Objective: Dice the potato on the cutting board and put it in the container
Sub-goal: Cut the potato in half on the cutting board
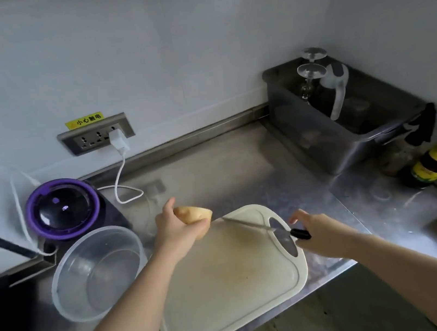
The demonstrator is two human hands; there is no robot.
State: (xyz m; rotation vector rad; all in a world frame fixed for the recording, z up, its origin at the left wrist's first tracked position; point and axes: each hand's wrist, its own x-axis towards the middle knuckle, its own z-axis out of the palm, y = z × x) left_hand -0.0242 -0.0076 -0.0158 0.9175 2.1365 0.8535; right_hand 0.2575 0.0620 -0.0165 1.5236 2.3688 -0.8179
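left hand (178,233) curls round the potato (193,213), at the far corner of the cutting board (229,278) | right hand (318,231) over the knife (253,227) handle, blade pointing toward the left fingers (200,227), grip unclear | container (97,273) beside left wrist | I'd seat potato flat, fingertips tucked, before cutting

White walls (192,40) meet in a corner above a dull steel counter (225,164), with a socket strip (95,134) under a yellow label (84,120), a grey tub (348,127) by the corner and bright light at the counter's right edge.
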